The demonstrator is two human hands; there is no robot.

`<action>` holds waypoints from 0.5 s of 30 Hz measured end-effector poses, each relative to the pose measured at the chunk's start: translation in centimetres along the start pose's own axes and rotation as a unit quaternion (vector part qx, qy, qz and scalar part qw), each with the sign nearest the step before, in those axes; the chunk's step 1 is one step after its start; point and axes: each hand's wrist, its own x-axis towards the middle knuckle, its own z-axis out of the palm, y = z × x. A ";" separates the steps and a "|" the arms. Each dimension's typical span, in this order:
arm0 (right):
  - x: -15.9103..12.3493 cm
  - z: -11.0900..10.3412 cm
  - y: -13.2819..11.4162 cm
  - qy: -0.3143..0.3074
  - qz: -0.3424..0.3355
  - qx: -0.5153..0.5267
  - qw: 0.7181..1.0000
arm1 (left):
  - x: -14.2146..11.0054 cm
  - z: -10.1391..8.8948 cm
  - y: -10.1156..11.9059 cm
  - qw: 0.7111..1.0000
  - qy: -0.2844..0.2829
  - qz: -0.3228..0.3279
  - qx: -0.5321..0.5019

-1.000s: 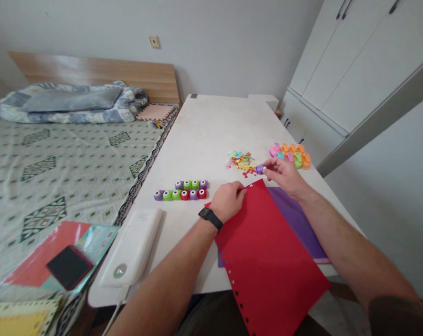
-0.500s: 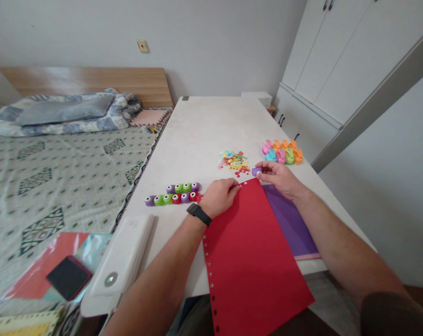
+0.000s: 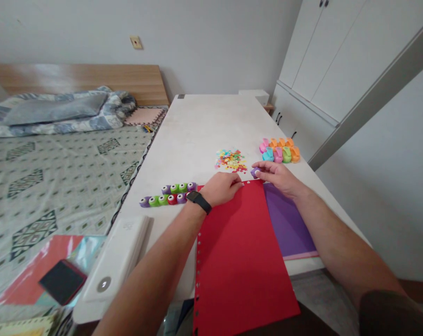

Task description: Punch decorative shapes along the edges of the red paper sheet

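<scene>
My left hand (image 3: pixel 222 186), a black watch on its wrist, is closed on the far edge of a red sheet (image 3: pixel 241 252) that lies on the white table (image 3: pixel 204 126) and hangs over its near edge. My right hand (image 3: pixel 276 176) pinches a small purple paper punch (image 3: pixel 255 173) at the sheet's far right corner. A row of punched holes runs along the sheet's left edge. A purple sheet (image 3: pixel 288 224) lies under and to the right of the red one. A heap of coloured paper cut-outs (image 3: pixel 231 160) sits just beyond the hands.
Two rows of small purple, green and red punches (image 3: pixel 167 194) lie left of my left hand. Larger pink, orange and green punches (image 3: pixel 280 150) sit at the table's right edge. A white device (image 3: pixel 115 259) rests at the near left corner. A bed (image 3: pixel 57 158) is left, wardrobes right.
The red sheet has turned from slanted to nearly square with the table edge. Both hands stay at its far edge, the right still on the purple punch. The camera view shifted slightly.
</scene>
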 end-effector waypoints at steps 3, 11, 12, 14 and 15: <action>-0.1 0.0 -0.1 -0.014 0.003 -0.009 1.000 | 0.3 0.0 -0.2 1.000 -0.003 -0.001 -0.006; -0.1 0.2 0.2 -0.050 0.014 -0.010 0.999 | -0.1 0.6 -0.4 1.000 -0.002 -0.013 -0.012; -0.1 0.2 0.3 -0.056 0.016 -0.010 0.998 | -0.2 0.8 -0.5 1.000 0.001 -0.011 -0.012; -0.1 0.1 0.6 -0.068 0.017 -0.012 0.997 | -0.5 1.0 -0.6 1.000 0.005 -0.007 -0.014; -0.1 0.2 0.7 -0.072 0.016 -0.014 0.997 | -0.6 1.0 -0.7 1.000 0.007 -0.007 -0.014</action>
